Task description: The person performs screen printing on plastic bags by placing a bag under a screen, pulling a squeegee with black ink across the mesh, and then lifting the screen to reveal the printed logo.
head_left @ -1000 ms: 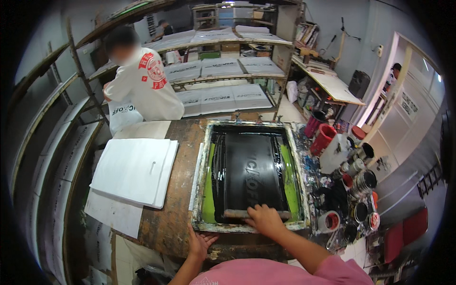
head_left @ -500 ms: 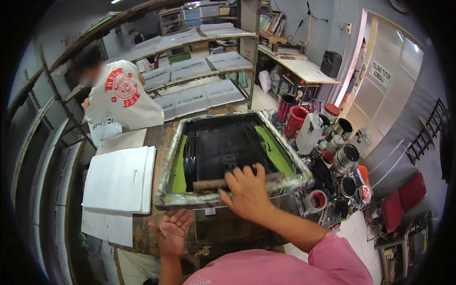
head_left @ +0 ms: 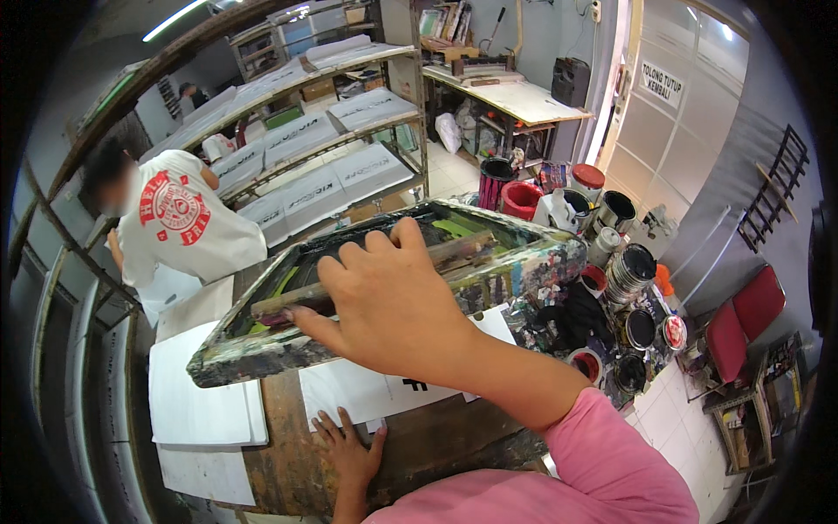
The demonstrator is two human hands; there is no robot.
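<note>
Gripping the squeegee [head_left: 384, 271] and near rail, the right hand [head_left: 393, 306] has tilted the frame [head_left: 524, 262] up off the table [head_left: 419, 445]; the left hand [head_left: 349, 450], flat and spread, now reaches the printed sheet [head_left: 367, 389] uncovered beneath.

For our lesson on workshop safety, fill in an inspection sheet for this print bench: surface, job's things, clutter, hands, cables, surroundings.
Surface: worn wooden table, stained with paint.
Job's things: paint-crusted screen frame tilted up at its near edge; squeegee lying on it; white printed sheet on the table beneath.
Clutter: stack of white sheets at left; paint cans and red buckets at right.
Hands: right hand grips frame and squeegee; left hand flat on the table, fingers at the printed sheet's edge.
Cables: nothing seen.
Surroundings: person in white shirt at drying racks; red chair; door.
</note>
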